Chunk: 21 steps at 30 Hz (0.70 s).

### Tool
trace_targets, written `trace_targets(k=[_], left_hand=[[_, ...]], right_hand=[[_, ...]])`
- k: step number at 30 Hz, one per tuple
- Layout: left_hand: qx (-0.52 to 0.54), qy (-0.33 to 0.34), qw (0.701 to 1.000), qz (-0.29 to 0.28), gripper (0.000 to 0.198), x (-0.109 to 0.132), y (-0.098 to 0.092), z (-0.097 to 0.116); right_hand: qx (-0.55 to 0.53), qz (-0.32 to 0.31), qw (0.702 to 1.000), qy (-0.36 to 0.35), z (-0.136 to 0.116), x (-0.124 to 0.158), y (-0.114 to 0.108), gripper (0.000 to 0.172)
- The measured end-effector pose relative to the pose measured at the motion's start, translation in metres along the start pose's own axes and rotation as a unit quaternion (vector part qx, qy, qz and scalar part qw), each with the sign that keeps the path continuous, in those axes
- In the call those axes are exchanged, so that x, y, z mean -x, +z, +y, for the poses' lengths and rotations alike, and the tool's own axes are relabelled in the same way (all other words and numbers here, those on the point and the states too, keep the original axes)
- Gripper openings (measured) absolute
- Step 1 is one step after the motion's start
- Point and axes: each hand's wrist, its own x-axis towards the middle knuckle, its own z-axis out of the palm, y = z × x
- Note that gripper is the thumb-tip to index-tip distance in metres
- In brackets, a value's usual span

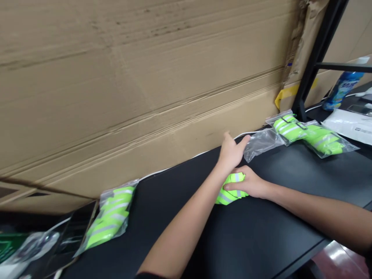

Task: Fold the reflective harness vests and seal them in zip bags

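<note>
My right hand [252, 183] lies on a folded neon-green reflective band [231, 190] on the black table [261, 232], fingers curled over it. My left hand [231, 152] crosses above it and reaches toward an empty clear plastic bag [261, 143]; its fingers are stretched out and its fingertips touch the bag's near end. The thumb points up toward the cardboard.
A large cardboard sheet [145, 97] stands along the table's back edge. Bagged green bands lie at the right [314, 135] and at the left [112, 217]. A black frame post [316, 54], a blue bottle [341, 90] and a white package [350, 124] sit at the far right.
</note>
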Motion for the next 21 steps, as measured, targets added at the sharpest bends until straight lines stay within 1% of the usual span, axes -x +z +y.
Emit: trace_targets(k=[1, 2, 3, 4, 5, 6, 7, 8, 9, 10, 11, 12, 14, 17, 19, 21], left_hand=[[-0.029, 0.013, 0.999, 0.006, 0.046, 0.011, -0.018, -0.002], [-0.119, 0.060, 0.991, -0.023, 0.039, 0.025, -0.038, -0.004], [-0.199, 0.097, 0.974, -0.049, 0.030, 0.041, -0.059, -0.006], [-0.249, 0.121, 0.959, -0.066, 0.027, 0.058, -0.079, -0.009], [-0.275, 0.134, 0.949, -0.076, 0.029, 0.076, -0.097, -0.013], [-0.289, 0.128, 0.945, -0.087, 0.032, 0.095, -0.113, -0.018], [-0.295, 0.119, 0.943, -0.096, 0.038, 0.112, -0.126, -0.024], [-0.295, 0.113, 0.942, -0.109, 0.045, 0.128, -0.136, -0.031], [-0.292, 0.110, 0.942, -0.120, 0.050, 0.142, -0.143, -0.038], [-0.286, 0.103, 0.945, -0.124, 0.053, 0.154, -0.148, -0.045], [-0.278, 0.099, 0.948, -0.120, 0.054, 0.164, -0.150, -0.052], [-0.268, 0.094, 0.952, -0.113, 0.053, 0.171, -0.151, -0.057], [-0.246, 0.087, 0.961, -0.096, 0.047, 0.179, -0.151, -0.064], [-0.223, 0.095, 0.966, -0.089, 0.041, 0.181, -0.153, -0.064], [-0.217, 0.106, 0.967, -0.084, 0.043, 0.181, -0.154, -0.062], [-0.217, 0.102, 0.968, -0.075, 0.053, 0.183, -0.155, -0.061]], right_hand=[[0.008, -0.003, 1.000, -0.005, -0.003, 0.001, -0.001, 0.040], [0.014, 0.002, 1.000, -0.010, -0.006, 0.002, -0.003, 0.039], [0.027, 0.004, 0.999, -0.028, -0.009, 0.004, -0.005, 0.036], [0.056, -0.005, 0.996, -0.066, -0.013, 0.004, -0.007, 0.032], [0.099, -0.024, 0.987, -0.121, -0.017, 0.005, -0.009, 0.029], [0.166, -0.058, 0.964, -0.200, -0.020, 0.005, -0.011, 0.029], [0.239, -0.093, 0.927, -0.273, -0.022, 0.005, -0.011, 0.032], [0.310, -0.125, 0.881, -0.335, -0.023, 0.004, -0.010, 0.036], [0.366, -0.149, 0.839, -0.374, -0.023, 0.004, -0.007, 0.039], [0.400, -0.163, 0.814, -0.388, -0.023, 0.004, -0.003, 0.041], [0.420, -0.172, 0.803, -0.386, -0.021, 0.004, 0.002, 0.041], [0.430, -0.182, 0.800, -0.378, -0.020, 0.004, 0.007, 0.040], [0.433, -0.195, 0.807, -0.350, -0.018, 0.006, 0.015, 0.043], [0.428, -0.212, 0.824, -0.305, -0.019, 0.010, 0.020, 0.064], [0.402, -0.218, 0.846, -0.274, -0.022, 0.014, 0.019, 0.070], [0.369, -0.208, 0.874, -0.237, -0.024, 0.016, 0.017, 0.068]])
